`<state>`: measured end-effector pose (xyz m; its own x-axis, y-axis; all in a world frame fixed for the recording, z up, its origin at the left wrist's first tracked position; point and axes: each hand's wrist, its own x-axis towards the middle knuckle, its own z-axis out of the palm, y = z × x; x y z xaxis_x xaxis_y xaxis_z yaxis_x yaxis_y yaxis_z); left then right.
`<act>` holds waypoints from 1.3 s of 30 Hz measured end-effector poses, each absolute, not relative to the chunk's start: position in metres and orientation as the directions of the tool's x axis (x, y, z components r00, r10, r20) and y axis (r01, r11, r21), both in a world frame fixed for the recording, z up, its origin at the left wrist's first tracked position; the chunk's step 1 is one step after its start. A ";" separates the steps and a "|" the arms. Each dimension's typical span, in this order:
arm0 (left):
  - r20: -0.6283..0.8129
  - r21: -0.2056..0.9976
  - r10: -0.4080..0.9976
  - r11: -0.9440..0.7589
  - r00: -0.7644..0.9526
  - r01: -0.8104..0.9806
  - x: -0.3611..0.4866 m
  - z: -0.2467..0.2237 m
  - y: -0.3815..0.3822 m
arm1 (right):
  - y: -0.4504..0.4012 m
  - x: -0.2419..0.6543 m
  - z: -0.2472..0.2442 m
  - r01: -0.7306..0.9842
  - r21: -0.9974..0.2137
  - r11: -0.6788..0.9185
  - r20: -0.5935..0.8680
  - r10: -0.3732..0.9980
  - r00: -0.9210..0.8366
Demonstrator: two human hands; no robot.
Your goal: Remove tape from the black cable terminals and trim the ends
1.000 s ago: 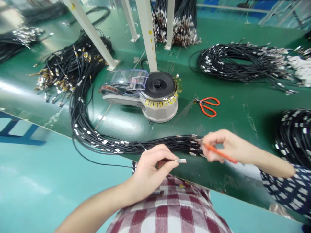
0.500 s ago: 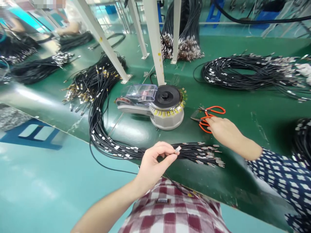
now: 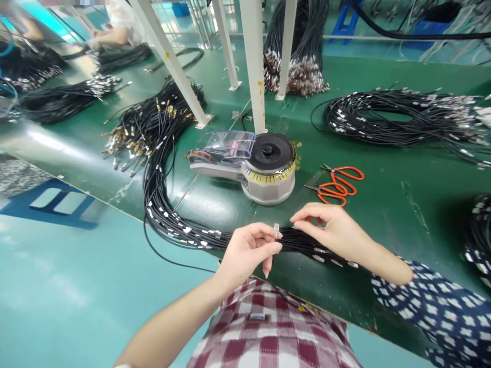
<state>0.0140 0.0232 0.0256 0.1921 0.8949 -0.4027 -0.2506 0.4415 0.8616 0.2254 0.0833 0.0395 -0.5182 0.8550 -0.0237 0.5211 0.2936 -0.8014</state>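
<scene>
Near the table's front edge, my left hand [image 3: 249, 250] pinches a cable end with a small pale tag [image 3: 276, 229] standing up from the fingertips. To its right, my right hand [image 3: 335, 230] hovers over the bundle of black cables [image 3: 192, 236], thumb and forefinger close together; what they hold, if anything, is too small to make out. The bundle curves from the left and passes beneath both hands. Behind them stands a round tape dispenser [image 3: 268, 189] with yellow pieces around its rim. Two orange-handled scissors [image 3: 337, 191] lie right of the dispenser.
White metal posts [image 3: 253, 66] rise from the green table [image 3: 368, 179] behind the dispenser. A coiled cable bundle [image 3: 345, 120] lies at the back right, and more cables [image 3: 53, 105] lie at the left. Another person's arm [image 3: 113, 38] is at the far left.
My right hand has left the scissors and moved left and toward me, near my left hand. The tag at my left fingertips now points more upright.
</scene>
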 end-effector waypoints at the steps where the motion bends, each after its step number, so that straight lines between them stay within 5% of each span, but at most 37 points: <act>1: -0.401 0.860 0.895 0.441 0.195 -0.258 0.014 0.026 0.023 | 0.080 0.220 0.041 0.481 -0.844 0.236 -0.057 0.853 -0.518; 8: -0.423 0.842 0.881 0.469 0.213 -0.266 0.017 0.025 0.023 | 0.074 0.199 0.037 0.236 -0.963 -0.127 -0.234 0.827 -0.511; 18: -0.399 0.840 0.891 0.450 0.218 -0.304 0.017 0.018 0.024 | 0.076 0.191 0.030 0.079 -0.956 -0.283 -0.274 0.760 -0.589; 27: -0.397 0.831 0.890 0.452 0.223 -0.325 0.020 0.016 0.023 | 0.073 0.188 0.022 0.015 -0.948 -0.318 -0.269 0.774 -0.573; 31: -0.411 0.833 0.884 0.463 0.222 -0.302 0.019 0.018 0.023 | 0.079 0.207 0.017 0.202 -0.973 -0.114 -0.199 0.856 -0.478; 33: -0.406 0.848 0.890 0.452 0.210 -0.277 0.019 0.019 0.023 | 0.090 0.229 0.010 0.437 -0.892 0.118 -0.066 0.921 -0.384; 35: -0.367 0.882 0.911 0.405 0.186 -0.242 0.019 0.020 0.022 | 0.103 0.255 -0.002 0.711 -0.621 0.329 0.105 0.934 -0.341; 37: -0.320 0.909 0.930 0.355 0.180 -0.220 0.020 0.022 0.022 | 0.114 0.278 -0.015 0.874 -0.300 0.382 0.213 0.920 -0.329; 39: -0.307 0.910 0.929 0.350 0.207 -0.224 0.021 0.022 0.021 | 0.121 0.294 -0.025 0.916 -0.118 0.382 0.225 0.909 -0.350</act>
<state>0.0212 0.0214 0.0222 0.2073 0.9289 -0.3068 -0.2236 0.3503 0.9095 0.2935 0.1205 -0.0252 -0.3500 0.9092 0.2254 0.9165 0.3821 -0.1185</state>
